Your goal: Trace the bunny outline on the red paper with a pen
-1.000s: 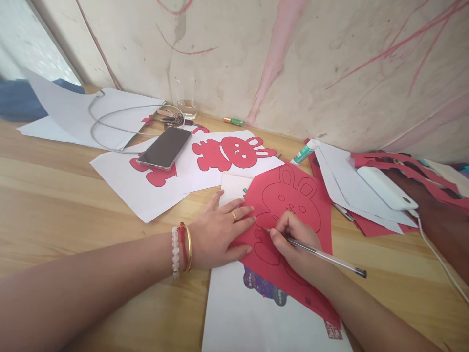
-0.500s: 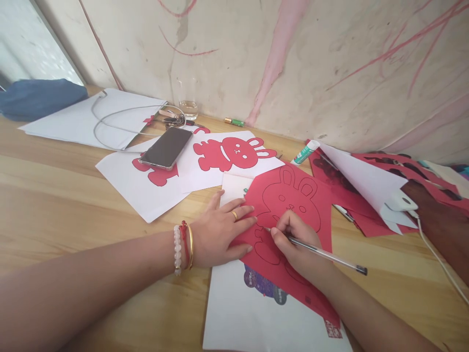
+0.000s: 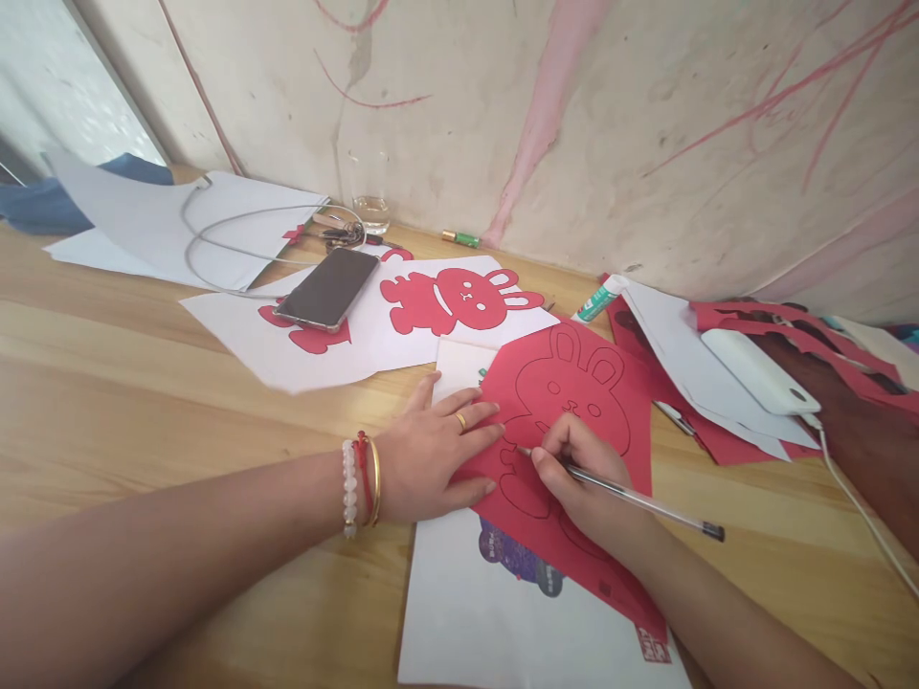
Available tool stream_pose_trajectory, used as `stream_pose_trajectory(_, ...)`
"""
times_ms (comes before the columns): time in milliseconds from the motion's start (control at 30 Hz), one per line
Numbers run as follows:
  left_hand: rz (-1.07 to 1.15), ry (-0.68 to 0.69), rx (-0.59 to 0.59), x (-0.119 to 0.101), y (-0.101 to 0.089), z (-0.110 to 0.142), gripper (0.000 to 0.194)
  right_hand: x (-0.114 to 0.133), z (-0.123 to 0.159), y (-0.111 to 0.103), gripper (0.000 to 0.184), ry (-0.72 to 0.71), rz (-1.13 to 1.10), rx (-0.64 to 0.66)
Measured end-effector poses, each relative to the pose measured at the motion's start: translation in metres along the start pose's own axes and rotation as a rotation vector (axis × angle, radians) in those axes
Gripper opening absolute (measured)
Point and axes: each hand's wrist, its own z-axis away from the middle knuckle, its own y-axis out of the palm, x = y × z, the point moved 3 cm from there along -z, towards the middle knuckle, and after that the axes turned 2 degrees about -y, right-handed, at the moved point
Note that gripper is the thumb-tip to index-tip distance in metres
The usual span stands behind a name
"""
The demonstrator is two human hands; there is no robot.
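A blue cloth [image 3: 43, 212] is seen far to the left of the red paper [image 3: 574, 383], and it is partly covered by white sheets [image 3: 136, 230]. A thin gray cord [image 3: 215, 251] is laid on those sheets. Keys [image 3: 337, 233] and a glass [image 3: 370, 215] with a little water are placed farther back, up by the wall. A phone [image 3: 326, 288] is laid on a white sheet with red shapes [image 3: 236, 321]. A red bunny [image 3: 459, 299] on white paper is seen just behind the red paper.

The left hand [image 3: 431, 459] is pressed flat on the left edge of the red paper. A ring [image 3: 460, 420] is worn on one finger, and bracelets [image 3: 359, 483] are worn on the wrist. A bunny is drawn on the red paper. The right hand [image 3: 581, 478] is closed around a pen [image 3: 646, 502], and the pen tip is held on the paper. The hands are apart but near each other. A white sheet with a purple picture [image 3: 488, 622] is seen under the red paper. To the right of it, a glue stick [image 3: 595, 299] and a white power bank [image 3: 757, 371] are seen on more paper.
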Motion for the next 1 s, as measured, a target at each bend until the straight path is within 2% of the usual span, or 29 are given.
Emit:
stream_pose_trajectory(333,0.006,0.001,-0.005,-0.0003,-0.0014,0.0002,0.047,0.0025,0.0002,0.0003,0.024,0.01,0.032,0.056)
stream_pose_trajectory(567,0.019,-0.014,0.026,0.0007,-0.0004,0.0002,0.048,-0.0008,0.0001,-0.0001,0.025,0.007,0.014,0.006)
stream_pose_trajectory(833,0.021,-0.018,0.028,0.001,0.0,0.0006,0.048,-0.0001,0.0009,0.0009,0.024,0.034,0.026,0.08)
stream_pose_trajectory(1000,0.021,-0.012,0.026,0.0009,-0.0001,0.0007,0.049,0.0006,0.0006,-0.0007,0.025,0.027,0.03,0.02)
